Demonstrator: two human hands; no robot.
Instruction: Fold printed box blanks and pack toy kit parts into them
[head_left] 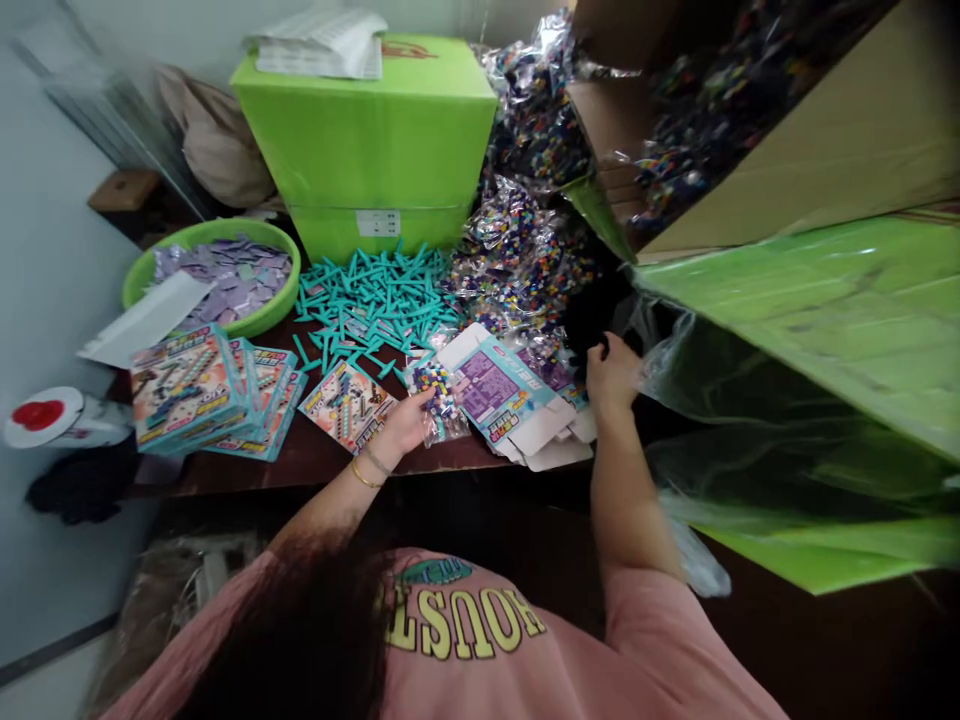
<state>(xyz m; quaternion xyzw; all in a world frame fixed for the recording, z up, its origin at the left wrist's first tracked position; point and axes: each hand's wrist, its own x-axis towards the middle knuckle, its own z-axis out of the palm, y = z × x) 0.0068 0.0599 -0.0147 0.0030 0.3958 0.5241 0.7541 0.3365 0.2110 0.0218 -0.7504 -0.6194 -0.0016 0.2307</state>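
Observation:
My left hand [409, 424] is closed on a small clear bag of coloured beads [437, 385], held over the table's front edge. Flattened printed boxes [491, 385], blue and purple with white flaps, lie in a stack just right of that bag. Beyond the stack, my right hand [615, 372] has its fingers curled in at a dark area beside a clear plastic liner [664, 350]; what they grip is hidden. A printed box [349, 408] with pictures on it lies flat by my left wrist.
Turquoise pen-like tools [375, 300] are heaped behind my left hand, with bead bags [517, 260] piled beside them. At left are stacked printed boxes [187, 385] and a green basin [292, 275] of purple packets. A green carton [367, 140] stands behind; an open carton [825, 310] crowds the right.

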